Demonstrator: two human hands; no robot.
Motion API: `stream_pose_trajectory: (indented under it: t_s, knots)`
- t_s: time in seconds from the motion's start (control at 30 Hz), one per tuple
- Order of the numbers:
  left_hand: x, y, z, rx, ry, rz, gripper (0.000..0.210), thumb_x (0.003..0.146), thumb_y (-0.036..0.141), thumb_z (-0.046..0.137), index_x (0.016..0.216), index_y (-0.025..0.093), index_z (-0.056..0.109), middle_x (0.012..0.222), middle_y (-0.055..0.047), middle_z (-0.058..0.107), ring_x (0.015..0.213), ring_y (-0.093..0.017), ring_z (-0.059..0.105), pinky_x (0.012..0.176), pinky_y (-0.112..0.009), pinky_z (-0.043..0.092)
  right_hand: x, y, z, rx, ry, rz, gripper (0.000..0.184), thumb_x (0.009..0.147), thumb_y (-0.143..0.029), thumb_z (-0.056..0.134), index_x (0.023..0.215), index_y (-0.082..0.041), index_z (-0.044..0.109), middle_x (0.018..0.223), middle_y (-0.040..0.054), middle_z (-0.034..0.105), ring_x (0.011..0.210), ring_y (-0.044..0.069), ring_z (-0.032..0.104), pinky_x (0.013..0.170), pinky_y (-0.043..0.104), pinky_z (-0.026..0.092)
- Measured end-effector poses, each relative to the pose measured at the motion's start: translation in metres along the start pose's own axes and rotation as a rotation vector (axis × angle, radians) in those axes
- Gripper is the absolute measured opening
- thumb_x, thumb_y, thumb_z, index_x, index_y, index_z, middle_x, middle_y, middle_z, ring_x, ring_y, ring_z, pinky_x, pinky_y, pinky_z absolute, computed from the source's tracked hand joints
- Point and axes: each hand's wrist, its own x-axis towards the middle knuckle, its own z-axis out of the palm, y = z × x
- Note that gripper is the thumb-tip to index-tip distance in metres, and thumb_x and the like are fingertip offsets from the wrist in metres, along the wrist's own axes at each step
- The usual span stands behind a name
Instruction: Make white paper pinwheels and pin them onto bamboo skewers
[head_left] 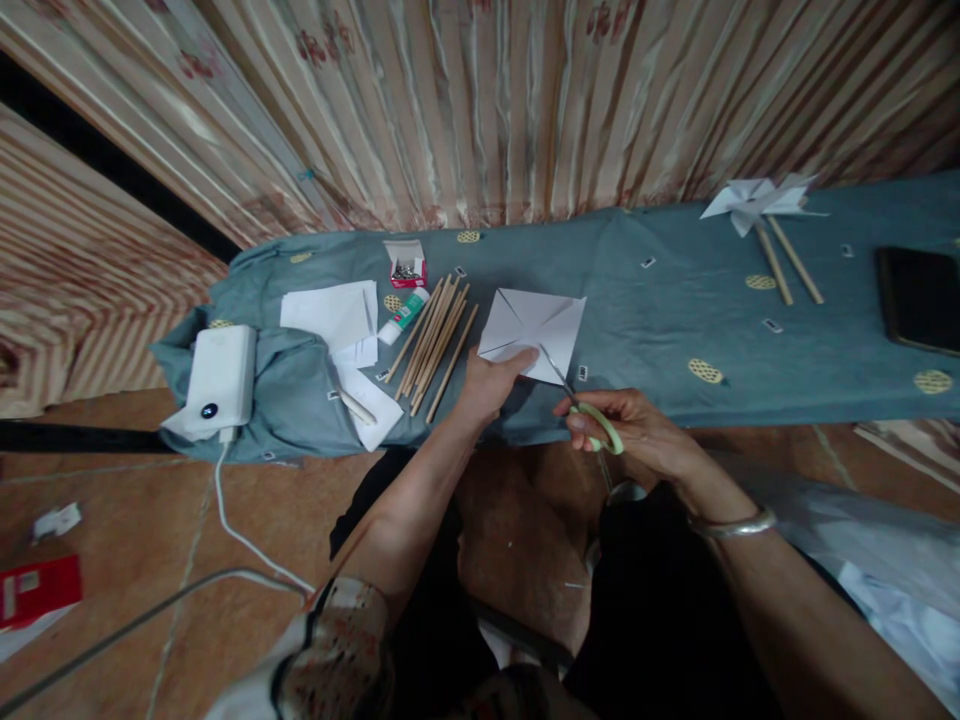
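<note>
My left hand (491, 382) grips a square sheet of white paper (551, 312) at its lower left edge, thumb on top. Diagonal lines or slits run from the sheet's corners toward its middle. In my right hand (626, 425) is a pair of scissors (606, 430) with light green handles, fingers through the loops. The blades lie at the sheet's lower edge, pointing toward its centre. Left of the paper lie several thin wooden sticks (435, 340), with a green and white glue tube (405, 314) beside them.
A small red box of metal pins (407, 268) stands open at the back. White sheets (330, 310) and a white power bank (220, 378) with a cable are at left. Paper pinwheels (757, 200) on sticks and a black phone (919, 298) lie at right. A curtain (510, 110) hangs behind.
</note>
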Motion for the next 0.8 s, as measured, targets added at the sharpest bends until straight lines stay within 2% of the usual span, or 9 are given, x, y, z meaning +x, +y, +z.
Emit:
stream_pose_trajectory:
  t_s: [0.17, 0.6, 0.8]
  knots:
    - [-0.0015, 0.0008, -0.0003, -0.004, -0.005, 0.003, 0.020, 0.062, 0.028, 0.077, 0.077, 0.019, 0.068, 0.084, -0.008, 0.074, 0.107, -0.030, 0.066, 0.092, -0.041, 0.052, 0.0009, -0.0016, 0.0014, 0.012, 0.014, 0.022, 0.048, 0.055, -0.058, 0.086, 0.078, -0.019, 0.070, 0.058, -0.0035, 0.062, 0.050, 0.008, 0.056, 0.049, 0.020, 0.045]
    - [-0.0020, -0.0011, 0.0007, 0.007, -0.005, 0.008, 0.019, 0.062, 0.025, 0.077, 0.078, 0.018, 0.069, 0.086, -0.009, 0.074, 0.103, -0.029, 0.067, 0.093, -0.042, 0.051, 0.0025, 0.0025, 0.0017, -0.011, 0.040, -0.001, 0.051, 0.054, -0.062, 0.085, 0.078, -0.019, 0.072, 0.055, -0.0022, 0.062, 0.050, 0.009, 0.056, 0.050, 0.021, 0.045]
    - [-0.0002, -0.0045, 0.0020, 0.011, 0.013, -0.029, 0.020, 0.061, 0.027, 0.077, 0.076, 0.019, 0.067, 0.085, -0.009, 0.073, 0.104, -0.030, 0.067, 0.092, -0.041, 0.052, 0.0025, 0.0076, 0.0014, -0.018, 0.057, -0.047, 0.046, 0.063, -0.060, 0.081, 0.083, -0.019, 0.074, 0.057, -0.0019, 0.063, 0.050, 0.009, 0.055, 0.050, 0.022, 0.045]
